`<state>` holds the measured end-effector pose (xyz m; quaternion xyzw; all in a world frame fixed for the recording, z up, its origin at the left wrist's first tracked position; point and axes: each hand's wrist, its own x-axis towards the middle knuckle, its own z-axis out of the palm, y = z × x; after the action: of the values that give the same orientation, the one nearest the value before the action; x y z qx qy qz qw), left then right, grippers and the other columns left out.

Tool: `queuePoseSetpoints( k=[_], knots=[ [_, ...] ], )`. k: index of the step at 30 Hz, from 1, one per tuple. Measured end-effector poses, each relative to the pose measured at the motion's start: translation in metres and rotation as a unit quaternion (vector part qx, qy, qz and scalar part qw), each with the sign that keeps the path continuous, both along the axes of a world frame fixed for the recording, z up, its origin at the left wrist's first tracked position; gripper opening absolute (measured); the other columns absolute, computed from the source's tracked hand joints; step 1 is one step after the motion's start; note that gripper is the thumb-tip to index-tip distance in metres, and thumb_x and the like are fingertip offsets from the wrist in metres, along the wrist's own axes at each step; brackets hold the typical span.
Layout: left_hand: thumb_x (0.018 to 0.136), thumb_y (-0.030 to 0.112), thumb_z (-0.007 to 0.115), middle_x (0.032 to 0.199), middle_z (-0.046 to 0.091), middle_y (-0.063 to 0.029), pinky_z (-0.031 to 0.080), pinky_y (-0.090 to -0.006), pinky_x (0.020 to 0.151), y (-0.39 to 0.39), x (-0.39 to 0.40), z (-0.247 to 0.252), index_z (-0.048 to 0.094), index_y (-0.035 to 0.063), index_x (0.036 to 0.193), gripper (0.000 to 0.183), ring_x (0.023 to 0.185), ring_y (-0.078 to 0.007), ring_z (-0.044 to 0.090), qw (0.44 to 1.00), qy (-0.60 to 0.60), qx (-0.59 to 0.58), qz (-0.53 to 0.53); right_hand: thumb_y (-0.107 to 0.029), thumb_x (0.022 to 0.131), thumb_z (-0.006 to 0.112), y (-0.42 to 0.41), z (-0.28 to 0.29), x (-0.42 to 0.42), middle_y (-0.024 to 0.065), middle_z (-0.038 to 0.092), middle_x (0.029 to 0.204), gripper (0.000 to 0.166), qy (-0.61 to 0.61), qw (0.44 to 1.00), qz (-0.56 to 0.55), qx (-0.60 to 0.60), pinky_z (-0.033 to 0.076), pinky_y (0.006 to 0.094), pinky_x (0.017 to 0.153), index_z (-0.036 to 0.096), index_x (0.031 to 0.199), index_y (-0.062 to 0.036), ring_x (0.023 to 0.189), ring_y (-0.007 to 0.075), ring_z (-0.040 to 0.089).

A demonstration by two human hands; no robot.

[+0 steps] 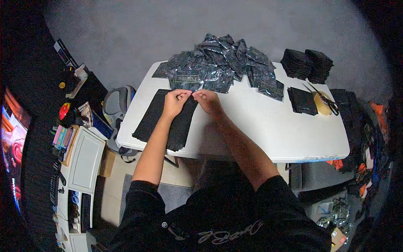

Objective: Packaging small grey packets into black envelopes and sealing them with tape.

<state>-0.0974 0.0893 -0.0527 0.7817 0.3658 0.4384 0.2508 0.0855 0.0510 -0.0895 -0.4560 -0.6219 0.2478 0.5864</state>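
Note:
A stack of black fabric pieces (160,119) lies on the left part of the white folding table (248,132). My left hand (176,101) is over its far right corner, thumb and index finger pinched on the edge of the black fabric. Beside it, my right hand (206,100) pinches at the same corner, the fingertips of both hands nearly touching. How many layers they hold cannot be told. Just beyond my hands is a heap of dark garments in clear plastic bags (220,63), some showing printed writing.
At the back right stand two stacks of folded black cloth (297,64). Nearer are a small black fabric pile (302,100), a roll of tape (322,105) and black-handled scissors (330,104). A grey chair (116,102) and a white cabinet (86,160) are to the left.

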Motion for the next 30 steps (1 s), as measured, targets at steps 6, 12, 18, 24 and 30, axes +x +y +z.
queuePoseSetpoints(
  k=[6, 12, 18, 24, 30],
  knots=[
    [0.092, 0.013, 0.078, 0.083, 0.075, -0.0044, 0.049, -0.0259, 0.065, 0.002, 0.011, 0.002, 0.081, 0.0033, 0.104, 0.015, 0.069, -0.0070, 0.058, 1.000, -0.013, 0.009, -0.010, -0.015, 0.098, 0.071, 0.010, -0.009, 0.009, 0.0059, 0.076, 0.084, 0.015, -0.023, 0.999, -0.041, 0.021, 0.054, 0.0263, 0.073, 0.074, 0.100, 0.0004, 0.077, 0.0105, 0.069],
    [0.092, 0.011, 0.077, 0.083, 0.076, -0.0050, 0.050, -0.0254, 0.066, 0.004, 0.001, -0.004, 0.081, 0.0037, 0.104, 0.015, 0.069, -0.0068, 0.060, 1.000, -0.002, 0.009, 0.010, -0.017, 0.098, 0.071, 0.001, -0.001, 0.000, 0.0073, 0.076, 0.086, 0.017, 0.039, 0.999, 0.005, 0.010, 0.055, 0.0294, 0.075, 0.075, 0.101, -0.0011, 0.079, 0.0127, 0.070],
    [0.092, 0.012, 0.077, 0.084, 0.077, -0.0047, 0.050, -0.0252, 0.065, 0.003, 0.007, -0.001, 0.081, 0.0042, 0.104, 0.015, 0.069, -0.0067, 0.060, 1.000, 0.000, 0.008, 0.000, -0.020, 0.097, 0.071, 0.004, -0.004, 0.004, 0.0080, 0.077, 0.088, 0.019, -0.013, 0.999, -0.045, -0.004, 0.056, 0.0303, 0.077, 0.076, 0.101, -0.0020, 0.081, 0.0148, 0.071],
    [0.092, 0.013, 0.077, 0.081, 0.073, -0.0009, 0.046, -0.0240, 0.064, 0.000, 0.006, -0.001, 0.081, 0.0039, 0.104, 0.015, 0.070, -0.0052, 0.056, 1.000, 0.001, -0.004, 0.002, -0.020, 0.096, 0.073, 0.008, -0.010, 0.005, 0.0080, 0.077, 0.089, 0.019, -0.015, 0.999, -0.024, 0.023, 0.056, 0.0299, 0.078, 0.075, 0.100, -0.0013, 0.082, 0.0140, 0.072],
    [0.089, 0.007, 0.079, 0.082, 0.066, 0.0032, 0.041, -0.0226, 0.062, -0.003, 0.004, 0.001, 0.081, 0.0052, 0.105, 0.016, 0.069, -0.0040, 0.049, 1.000, -0.007, -0.016, -0.026, -0.020, 0.099, 0.070, 0.009, -0.012, 0.002, 0.0079, 0.076, 0.088, 0.019, -0.013, 1.000, -0.028, -0.005, 0.056, 0.0304, 0.076, 0.073, 0.101, -0.0006, 0.081, 0.0145, 0.071]
  ],
)
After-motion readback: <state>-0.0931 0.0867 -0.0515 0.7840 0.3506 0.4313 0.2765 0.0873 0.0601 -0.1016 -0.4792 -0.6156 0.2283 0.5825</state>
